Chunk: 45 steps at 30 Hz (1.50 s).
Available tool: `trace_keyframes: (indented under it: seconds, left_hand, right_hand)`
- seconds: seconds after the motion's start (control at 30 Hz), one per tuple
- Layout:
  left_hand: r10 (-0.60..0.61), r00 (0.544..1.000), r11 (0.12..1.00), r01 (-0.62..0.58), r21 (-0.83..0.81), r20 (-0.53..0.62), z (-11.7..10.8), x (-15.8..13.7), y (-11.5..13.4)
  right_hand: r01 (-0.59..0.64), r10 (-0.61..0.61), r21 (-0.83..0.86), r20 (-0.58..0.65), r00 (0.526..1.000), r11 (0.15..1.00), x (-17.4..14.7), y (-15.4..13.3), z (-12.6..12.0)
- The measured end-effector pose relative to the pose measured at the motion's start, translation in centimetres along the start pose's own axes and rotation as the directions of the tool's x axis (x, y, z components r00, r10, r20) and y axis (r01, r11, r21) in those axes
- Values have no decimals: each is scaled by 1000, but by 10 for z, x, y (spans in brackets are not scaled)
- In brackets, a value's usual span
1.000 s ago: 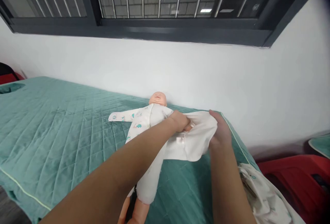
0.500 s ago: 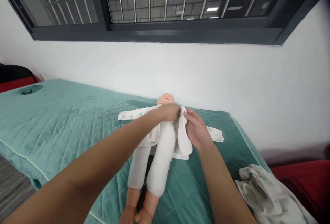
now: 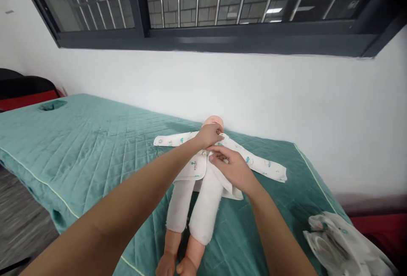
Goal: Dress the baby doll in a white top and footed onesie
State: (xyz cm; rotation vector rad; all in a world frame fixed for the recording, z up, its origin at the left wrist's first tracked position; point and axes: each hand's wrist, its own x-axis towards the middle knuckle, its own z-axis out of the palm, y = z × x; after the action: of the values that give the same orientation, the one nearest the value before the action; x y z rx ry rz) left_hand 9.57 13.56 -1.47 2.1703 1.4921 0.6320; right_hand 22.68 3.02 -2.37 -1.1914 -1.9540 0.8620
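A baby doll (image 3: 203, 197) lies on its back with its head by the wall, its legs covered in white cloth and its feet bare. Around its torso is a white baby shirt (image 3: 265, 165) with small green prints, both sleeves spread outward. My left hand (image 3: 211, 135) is closed on the shirt's upper edge just below the doll's face. My right hand (image 3: 233, 166), fingers bent, grips the shirt's front flap over the chest. The doll's neck and much of its chest are hidden behind my hands.
A green quilted cover (image 3: 104, 140) lies over the bed, with a hole (image 3: 52, 105) at its far left. Crumpled printed white cloth (image 3: 346, 242) sits at the lower right. Behind the bed rise a white wall (image 3: 152, 76) and a barred window (image 3: 203, 9).
My right hand has brought the shirt's right-hand flap inward over the doll's chest, and the right sleeve now shows in full. My left hand stays by the neck. The view has shifted slightly.
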Motion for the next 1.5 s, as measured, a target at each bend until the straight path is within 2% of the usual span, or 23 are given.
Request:
trace_keyframes:
  seconds: [0.13,0.23,0.3,0.4,0.57,0.63,0.77,0.83,0.97,1.03,1.1,1.2,1.33,1.43,1.5]
  left_hand:
    - [-15,998,1000,14,-23,-61,7,9,-2]
    - [-16,997,999,13,-44,-81,6,9,-2]
    - [-14,996,998,8,-59,-90,6,9,-2]
    - [-8,995,997,0,-76,-103,7,9,-3]
    - [-35,991,996,23,-91,-127,13,12,-7]
    - [-51,989,994,37,-101,-136,16,13,-8]
    - [-80,984,988,57,-143,-158,19,14,-8]
    - [-90,981,983,60,-174,-172,19,13,-7]
    - [-125,973,965,74,-252,-192,15,12,-4]
    - [-158,968,949,94,-301,-197,13,12,-5]
    - [-194,960,930,114,-350,-203,13,13,-7]
    - [-252,939,900,139,-412,-233,15,17,-13]
    - [-303,905,881,147,-451,-298,18,20,-18]
    - [-270,903,881,92,-463,-334,16,15,-20]
    - [-199,897,905,13,-425,-396,13,6,-25]
  right_hand:
    - [-76,57,-282,-75,996,956,-8,-2,-9]
    - [-124,154,-474,25,988,872,-13,-2,-14]
    - [-110,173,-540,68,983,835,-15,-4,-14]
    - [-88,153,-611,55,987,787,-14,-7,-10]
    - [-154,242,-711,23,970,686,-13,-9,2]
    - [-150,244,-724,26,969,673,-12,-9,6]
    - [-84,174,-699,58,983,710,-10,-7,7]
    - [-62,133,-643,62,989,764,-9,-4,5]
    - [-60,76,-322,37,996,945,-3,-2,5]
    - [-68,64,-147,-32,997,987,-1,-2,10]
    - [-65,59,-56,-107,993,996,0,-3,16]
    - [-51,45,-39,-132,990,998,0,-2,21]
    - [-39,22,-145,-120,993,989,0,4,16]
    - [-18,-40,-236,-240,970,972,2,7,13]
    - [74,-166,-286,-311,936,955,3,9,15]
